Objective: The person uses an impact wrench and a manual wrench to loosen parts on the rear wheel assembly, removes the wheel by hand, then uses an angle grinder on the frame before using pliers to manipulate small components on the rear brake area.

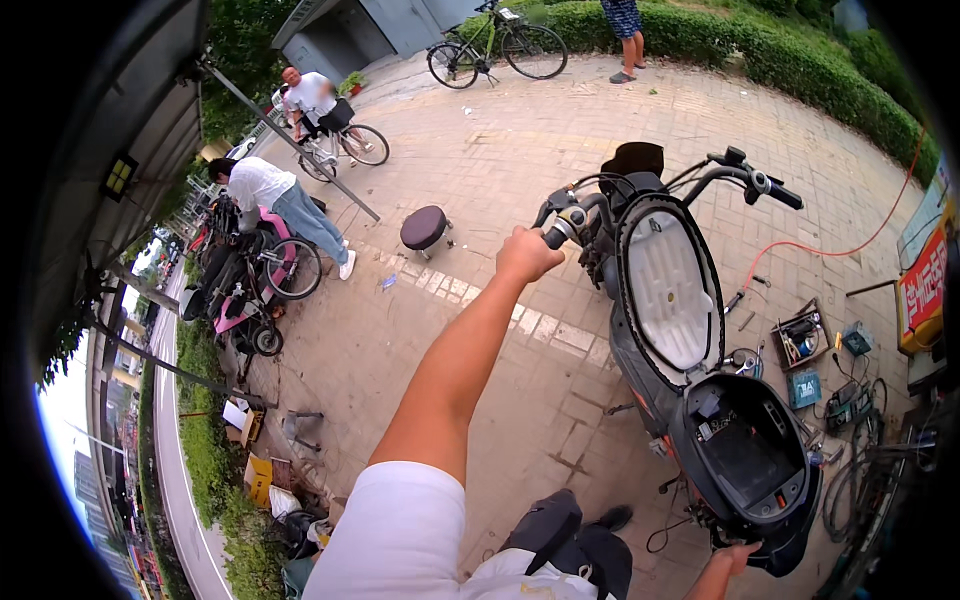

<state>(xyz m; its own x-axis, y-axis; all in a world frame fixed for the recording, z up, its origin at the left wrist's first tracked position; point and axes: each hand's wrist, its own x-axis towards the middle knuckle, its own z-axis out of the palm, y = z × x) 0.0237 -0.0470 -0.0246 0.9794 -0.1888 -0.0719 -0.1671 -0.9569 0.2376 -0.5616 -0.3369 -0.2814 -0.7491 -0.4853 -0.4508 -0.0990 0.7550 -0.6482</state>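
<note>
A dark electric scooter (648,370) stands on the paving at my right, its seat (672,285) tipped up so that the pale underside shows. Below the raised seat, the black storage compartment (745,450) is uncovered, with a few small items inside. My left arm stretches forward, and my left hand (527,256) is closed round the left handlebar grip (553,238). Low at the scooter's back end, my right hand (738,558) grips the edge of its tail (765,535); part of the fingers is hidden there. The right handlebar grip (785,196) is untouched.
A round stool (424,228) stands ahead on the left. Right of the scooter lie a toolbox (802,335), a teal box (804,388), cables and a red hose (800,246). A person (270,195) bends over a pink bike; another stands with a bicycle (340,150).
</note>
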